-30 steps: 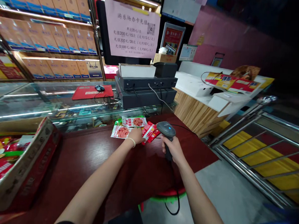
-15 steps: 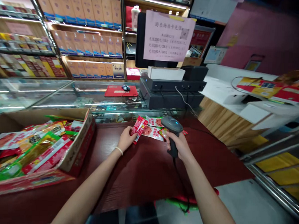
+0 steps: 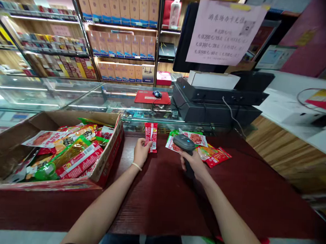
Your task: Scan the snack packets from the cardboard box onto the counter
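My left hand [image 3: 141, 150] is closed on a red snack packet [image 3: 151, 133], held upright with its barcode side facing me. My right hand [image 3: 195, 163] grips a dark barcode scanner [image 3: 184, 143] by its handle, its head pointing left toward the packet. Behind and beside the scanner lie several snack packets: a white one with a meat picture [image 3: 197, 138] and a red one [image 3: 218, 157] among them. At the left stands a cardboard box [image 3: 114, 148] holding many mixed red, green and orange packets.
The dark red wooden counter [image 3: 153, 205] bears all this. Behind it are a glass display case [image 3: 112, 101], a mouse [image 3: 157, 94] on a red pad, and a monitor with a pink paper sign [image 3: 224, 34] above dark cash-drawer boxes [image 3: 215, 112]. Shelves of cartons [image 3: 120, 43] line the back.
My view has turned left. The red packet is now upright instead of tilted and farther from the other packets. The scanner stays in my right hand, with more of the packets beside it visible.
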Demonstrator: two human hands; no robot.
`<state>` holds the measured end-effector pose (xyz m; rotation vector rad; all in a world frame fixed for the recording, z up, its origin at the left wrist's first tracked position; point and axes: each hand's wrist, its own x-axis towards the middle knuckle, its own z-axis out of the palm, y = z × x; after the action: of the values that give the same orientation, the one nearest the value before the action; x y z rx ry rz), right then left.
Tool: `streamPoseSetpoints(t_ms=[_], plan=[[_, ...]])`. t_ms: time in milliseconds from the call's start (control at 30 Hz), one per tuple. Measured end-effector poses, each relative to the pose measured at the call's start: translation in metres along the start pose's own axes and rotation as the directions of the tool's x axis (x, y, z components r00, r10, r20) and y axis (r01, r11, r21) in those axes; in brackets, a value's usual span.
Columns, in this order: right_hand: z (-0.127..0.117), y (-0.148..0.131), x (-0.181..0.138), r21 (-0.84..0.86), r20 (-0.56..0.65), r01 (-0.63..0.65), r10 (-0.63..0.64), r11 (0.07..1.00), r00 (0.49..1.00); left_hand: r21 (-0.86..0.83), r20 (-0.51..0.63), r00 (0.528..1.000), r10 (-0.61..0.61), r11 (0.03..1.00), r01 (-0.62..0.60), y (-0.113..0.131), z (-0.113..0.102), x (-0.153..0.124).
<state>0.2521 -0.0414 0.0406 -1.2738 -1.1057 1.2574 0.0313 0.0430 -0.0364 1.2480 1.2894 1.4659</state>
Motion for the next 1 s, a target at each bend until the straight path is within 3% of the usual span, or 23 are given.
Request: streamPoseSetpoints(t_ms=[167,333,533,667,833,1000], plan=[[-0.002,0.004,-0.003,-0.076,-0.011,-0.031,0.030,0.997,0.999,0.071,-0.064,0.997,0.050,0.996,-0.046,0.001,-0.003,0.002],[0.001,0.003,-0.008,-0.256,0.045,-0.015,0.028,0.966,0.999,0.146,-0.118,0.989,0.089,0.987,-0.071,0.006,-0.009,0.007],[0.006,-0.004,-0.015,-0.438,0.182,0.056,0.028,0.897,0.983,0.002,-0.063,0.997,0.037,0.999,-0.037,0.008,-0.010,0.008],[0.007,-0.005,-0.017,-0.519,0.263,0.082,0.068,0.851,0.962,-0.007,-0.063,0.997,0.045,0.999,-0.046,0.008,-0.010,0.009],[0.005,-0.004,-0.018,-0.544,0.283,0.090,0.081,0.834,0.956,0.070,-0.063,0.994,0.086,0.994,-0.082,0.002,-0.012,0.011],[0.002,-0.006,-0.018,-0.532,0.254,0.075,0.074,0.843,0.964,0.001,-0.065,0.996,0.059,0.998,-0.059,0.002,-0.010,0.011]])
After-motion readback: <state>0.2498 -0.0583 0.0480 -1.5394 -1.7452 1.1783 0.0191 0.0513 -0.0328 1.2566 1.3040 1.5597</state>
